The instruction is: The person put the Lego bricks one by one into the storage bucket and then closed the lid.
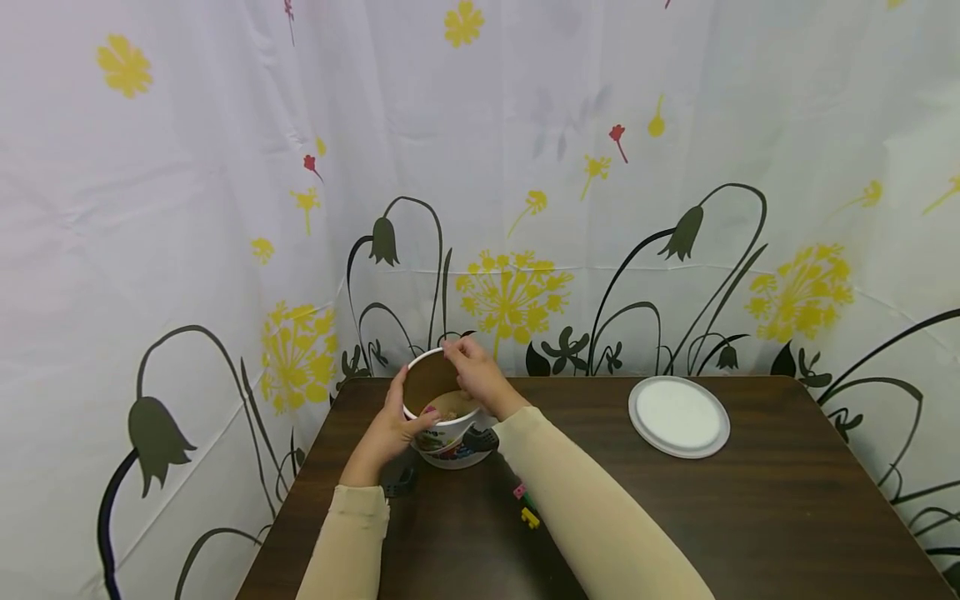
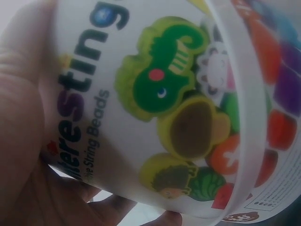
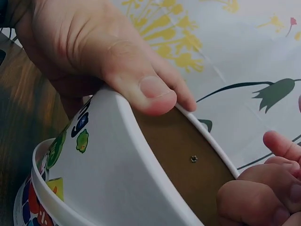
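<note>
Left hand [image 1: 396,427]: curled round the bucket [image 1: 450,443], thumb over its near rim
Right hand [image 1: 482,382]: pinching the far right rim, thumb inside, fingers outside
Bucket: printed white, held between both hands near the counter's [image 1: 750,517] back left, mouth tilted toward the near side; cannot tell if touching wood below
Contents [image 1: 448,414]: pinkish bits low inside, too small to identify
Step in hand: judged as steadying the bucket at a tilt
Next move: likely calls for keeping both grips firm and the lean controlled, to avoid a spill
Lid [image 1: 678,417]: white, round, flat at the right, well apart from the bucket
Small pieces [image 1: 530,518]: pink, yellow, green, lying just beside the right sleeve [image 1: 592,508]
In the way: sleeve possibly covering more pieces; likely to brush them
Curtain [image 1: 420,100]: flowered, hanging behind the counter
</note>
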`<state>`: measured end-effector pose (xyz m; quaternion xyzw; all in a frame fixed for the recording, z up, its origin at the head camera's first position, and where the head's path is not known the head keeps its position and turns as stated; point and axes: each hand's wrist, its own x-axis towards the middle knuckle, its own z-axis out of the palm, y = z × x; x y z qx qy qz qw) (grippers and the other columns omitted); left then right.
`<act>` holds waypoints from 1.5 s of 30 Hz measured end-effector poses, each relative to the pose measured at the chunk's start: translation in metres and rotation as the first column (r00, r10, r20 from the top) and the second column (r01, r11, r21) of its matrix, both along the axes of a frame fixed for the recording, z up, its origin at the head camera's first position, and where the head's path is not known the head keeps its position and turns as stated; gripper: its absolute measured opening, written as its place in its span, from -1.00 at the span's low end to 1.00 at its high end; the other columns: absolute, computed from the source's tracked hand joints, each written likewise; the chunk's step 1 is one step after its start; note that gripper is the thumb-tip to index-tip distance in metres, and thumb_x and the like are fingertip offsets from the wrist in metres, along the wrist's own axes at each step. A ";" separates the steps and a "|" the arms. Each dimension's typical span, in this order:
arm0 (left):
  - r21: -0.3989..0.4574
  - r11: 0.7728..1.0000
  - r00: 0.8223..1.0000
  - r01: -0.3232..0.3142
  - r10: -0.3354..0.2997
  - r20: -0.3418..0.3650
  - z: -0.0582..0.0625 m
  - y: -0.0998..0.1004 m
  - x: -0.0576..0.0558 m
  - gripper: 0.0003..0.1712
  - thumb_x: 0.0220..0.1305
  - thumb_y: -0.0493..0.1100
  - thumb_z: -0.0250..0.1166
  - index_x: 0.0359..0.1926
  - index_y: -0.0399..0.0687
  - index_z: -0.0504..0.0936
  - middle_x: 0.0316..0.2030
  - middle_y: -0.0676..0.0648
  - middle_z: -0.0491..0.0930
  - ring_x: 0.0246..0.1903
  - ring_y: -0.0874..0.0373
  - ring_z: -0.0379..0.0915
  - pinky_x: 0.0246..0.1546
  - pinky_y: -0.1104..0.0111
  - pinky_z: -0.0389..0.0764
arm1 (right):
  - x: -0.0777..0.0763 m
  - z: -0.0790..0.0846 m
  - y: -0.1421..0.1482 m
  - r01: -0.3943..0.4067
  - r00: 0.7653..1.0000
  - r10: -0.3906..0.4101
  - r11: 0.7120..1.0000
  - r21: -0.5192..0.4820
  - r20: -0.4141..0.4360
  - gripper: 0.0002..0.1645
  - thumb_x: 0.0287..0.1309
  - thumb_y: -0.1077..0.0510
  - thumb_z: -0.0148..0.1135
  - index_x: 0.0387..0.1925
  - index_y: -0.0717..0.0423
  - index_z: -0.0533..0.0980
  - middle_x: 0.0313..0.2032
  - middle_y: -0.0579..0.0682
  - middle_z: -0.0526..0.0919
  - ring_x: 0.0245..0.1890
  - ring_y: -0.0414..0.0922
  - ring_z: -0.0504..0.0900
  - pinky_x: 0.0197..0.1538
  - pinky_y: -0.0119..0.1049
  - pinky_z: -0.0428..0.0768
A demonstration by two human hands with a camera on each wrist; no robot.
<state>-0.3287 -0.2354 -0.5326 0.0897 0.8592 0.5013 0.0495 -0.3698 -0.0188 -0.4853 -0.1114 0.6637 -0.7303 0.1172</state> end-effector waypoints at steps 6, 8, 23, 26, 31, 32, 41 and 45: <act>0.020 1.000 1.000 0.006 -0.006 -0.004 0.000 0.000 0.001 0.39 0.37 -0.01 0.54 0.79 0.03 -0.35 0.72 -0.39 -0.17 0.60 -0.45 0.07 0.58 -0.31 0.23 | 0.000 -0.004 -0.002 0.016 0.997 -0.011 0.998 0.066 -0.078 -0.70 0.66 -0.11 0.14 -0.10 0.02 0.55 -0.60 -0.18 0.30 -0.72 -0.25 0.15 -0.61 -0.35 0.20; 0.024 1.000 1.000 0.004 -0.004 0.001 -0.002 -0.001 0.001 0.39 0.37 0.00 0.53 0.79 0.05 -0.35 0.72 -0.39 -0.18 0.60 -0.46 0.07 0.57 -0.31 0.23 | 0.000 -0.008 -0.002 0.033 0.988 -0.014 0.992 0.123 -0.152 -0.72 0.65 -0.05 0.15 -0.16 0.04 0.59 -0.62 -0.17 0.29 -0.71 -0.23 0.17 -0.61 -0.36 0.22; -0.061 0.998 1.000 -0.010 0.010 0.002 0.002 0.001 0.000 0.41 0.34 0.20 0.51 0.79 0.06 -0.34 0.74 -0.35 -0.20 0.54 -0.46 0.20 0.55 -0.31 0.29 | 0.025 -0.017 -0.002 0.100 0.852 0.021 0.974 0.202 -0.524 -0.75 0.59 0.15 0.16 -0.33 0.07 0.54 -0.52 -0.12 0.47 -0.56 -0.24 0.42 -0.41 -0.40 0.43; -0.069 0.998 1.000 -0.002 0.002 0.006 0.001 0.002 -0.003 0.42 0.34 0.22 0.51 0.79 0.06 -0.34 0.74 -0.35 -0.19 0.52 -0.46 0.22 0.53 -0.32 0.32 | 0.029 -0.021 0.000 0.116 0.812 0.042 0.966 0.231 -0.582 -0.76 0.58 0.16 0.14 -0.34 -0.02 0.52 -0.58 -0.15 0.42 -0.63 -0.26 0.35 -0.50 -0.41 0.36; -0.068 0.998 1.000 0.004 -0.004 0.014 -0.001 0.004 -0.003 0.41 0.35 0.22 0.50 0.79 0.05 -0.33 0.73 -0.37 -0.18 0.54 -0.48 0.18 0.53 -0.34 0.30 | 0.033 -0.032 0.006 0.160 0.767 0.023 0.961 0.226 -0.641 -0.75 0.60 0.13 0.14 -0.33 0.00 0.55 -0.57 -0.14 0.38 -0.58 -0.29 0.31 -0.48 -0.41 0.31; -0.068 0.998 1.000 0.000 0.001 0.011 -0.001 0.005 -0.003 0.40 0.36 0.22 0.50 0.79 0.06 -0.33 0.73 -0.36 -0.17 0.55 -0.48 0.18 0.54 -0.34 0.29 | 0.034 -0.034 0.007 0.164 0.763 0.016 0.962 0.217 -0.646 -0.74 0.61 0.11 0.14 -0.32 0.02 0.55 -0.55 -0.11 0.39 -0.56 -0.28 0.32 -0.46 -0.41 0.31; -0.054 0.998 1.000 -0.026 0.027 0.003 0.000 0.003 -0.001 0.40 0.34 0.20 0.52 0.79 0.08 -0.31 0.73 -0.35 -0.14 0.59 -0.48 0.13 0.58 -0.34 0.22 | 0.057 -0.030 0.037 0.008 0.845 0.021 0.999 0.052 -0.534 -0.37 0.79 -0.05 -0.29 -0.14 0.23 0.62 -0.30 0.28 0.48 -0.24 0.09 0.45 -0.03 -0.30 0.41; -0.039 0.999 0.999 -0.036 0.037 0.020 0.001 0.002 0.001 0.38 0.36 0.12 0.51 0.79 0.10 -0.33 0.74 -0.36 -0.16 0.61 -0.49 0.08 0.59 -0.35 0.18 | 0.070 -0.030 0.071 0.063 0.898 -0.065 0.998 -0.018 -0.436 -0.10 0.79 -0.19 -0.54 -0.10 0.33 0.63 -0.40 0.27 0.29 -0.40 0.05 0.28 -0.20 -0.29 0.32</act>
